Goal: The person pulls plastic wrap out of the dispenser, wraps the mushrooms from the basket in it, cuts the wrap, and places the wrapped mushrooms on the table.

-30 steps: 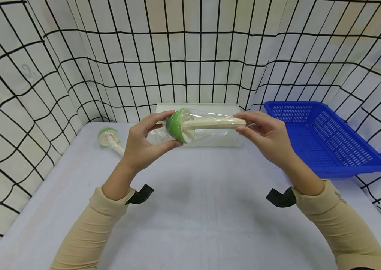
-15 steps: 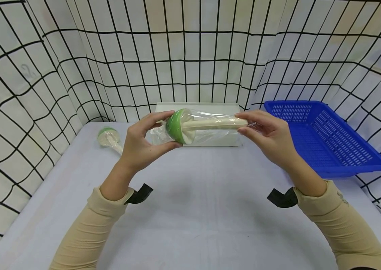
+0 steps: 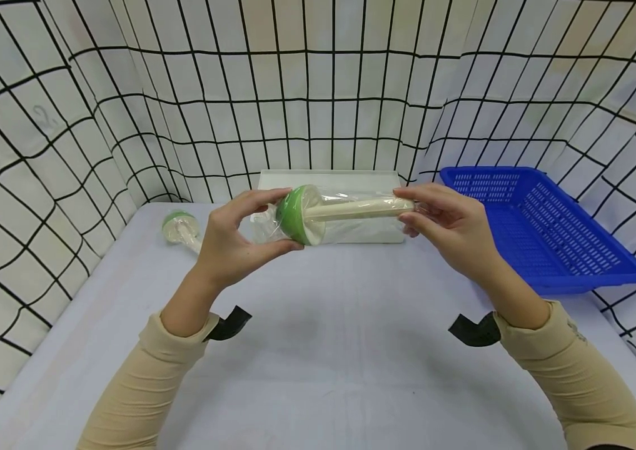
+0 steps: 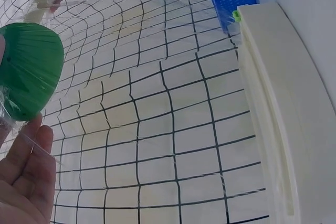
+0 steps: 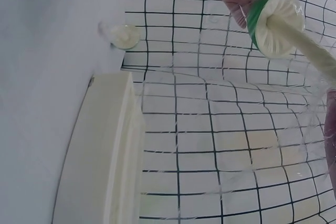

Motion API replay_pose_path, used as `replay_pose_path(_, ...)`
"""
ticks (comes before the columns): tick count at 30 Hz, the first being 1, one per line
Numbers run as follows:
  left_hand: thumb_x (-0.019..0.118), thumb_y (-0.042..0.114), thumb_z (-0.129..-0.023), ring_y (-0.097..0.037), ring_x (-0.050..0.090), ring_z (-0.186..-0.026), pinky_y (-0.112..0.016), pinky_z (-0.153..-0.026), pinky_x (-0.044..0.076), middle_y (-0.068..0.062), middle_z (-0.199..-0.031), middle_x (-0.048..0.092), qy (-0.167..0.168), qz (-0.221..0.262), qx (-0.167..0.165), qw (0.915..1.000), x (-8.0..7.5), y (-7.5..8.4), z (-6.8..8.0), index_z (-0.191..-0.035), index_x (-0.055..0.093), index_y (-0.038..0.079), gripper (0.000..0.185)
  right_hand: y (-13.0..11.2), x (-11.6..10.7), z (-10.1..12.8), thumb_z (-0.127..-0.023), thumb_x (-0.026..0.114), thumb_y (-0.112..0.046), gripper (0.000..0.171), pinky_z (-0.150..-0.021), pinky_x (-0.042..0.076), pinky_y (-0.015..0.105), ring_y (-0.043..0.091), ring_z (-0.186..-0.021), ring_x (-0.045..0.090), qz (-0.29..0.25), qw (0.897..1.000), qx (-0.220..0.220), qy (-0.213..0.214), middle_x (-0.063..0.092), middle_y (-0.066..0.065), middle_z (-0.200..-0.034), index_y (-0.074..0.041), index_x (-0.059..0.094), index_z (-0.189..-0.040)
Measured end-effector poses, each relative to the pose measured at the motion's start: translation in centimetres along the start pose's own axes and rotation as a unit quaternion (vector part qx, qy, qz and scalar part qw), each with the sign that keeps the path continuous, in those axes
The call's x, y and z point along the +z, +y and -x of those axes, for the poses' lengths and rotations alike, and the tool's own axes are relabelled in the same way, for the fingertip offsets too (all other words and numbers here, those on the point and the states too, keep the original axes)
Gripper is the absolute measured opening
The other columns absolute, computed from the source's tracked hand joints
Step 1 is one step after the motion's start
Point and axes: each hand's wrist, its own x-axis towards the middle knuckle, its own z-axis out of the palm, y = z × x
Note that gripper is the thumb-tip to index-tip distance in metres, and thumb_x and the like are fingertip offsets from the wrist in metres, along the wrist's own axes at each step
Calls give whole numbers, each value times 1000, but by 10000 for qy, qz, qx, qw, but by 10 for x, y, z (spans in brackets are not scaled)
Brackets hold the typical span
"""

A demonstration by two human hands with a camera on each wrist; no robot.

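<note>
At the centre of the head view we hold a green-headed plunger-shaped tool wrapped in a clear plastic bag, lying level above the table. Our left hand pinches the green head between curled thumb and fingers. Our right hand grips the cream handle end with curled fingers. Just behind it sits a white box. A second wrapped tool lies at the left, and a blue basket stands at the right.
</note>
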Motion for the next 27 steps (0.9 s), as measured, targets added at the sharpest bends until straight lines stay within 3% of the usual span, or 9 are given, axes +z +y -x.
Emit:
replay_pose_path(10,98,1,-56,-14,66,-104,-27,-90,51,-17,-113,73,-216,41,118,9997,-3,0,1,-117,70,-8,69,-1,-5,0,-81,69,26,37,-58,50,17,12,-66,58,313,9993,-43,-209,68,-3,-103,14,69,-116)
replay_pose_path(15,98,0,-56,-14,67,-104,-31,-91,53,-17,-113,73,-312,111,84,9994,-4,0,0,-117,70,-8,67,-2,-7,0,-81,69,26,38,-57,48,17,12,-66,56,371,9987,-134,-329,68,-1,-100,13,69,-117)
replay_pose_path(22,98,4,-61,-18,68,-101,-30,-91,53,-11,-110,74,-564,66,-285,9980,-6,1,4,-119,71,-4,65,-3,-9,2,-82,70,23,39,-55,46,17,11,-66,55,401,9979,104,-501,64,-1,-91,10,70,-119)
replay_pose_path(27,97,5,-63,-15,67,-103,-33,-92,54,-5,-113,75,-738,190,-603,9953,-6,3,5,-122,71,0,64,-3,-10,3,-85,72,18,38,-56,47,17,12,-68,57,400,9966,259,-679,66,2,-100,8,70,-122)
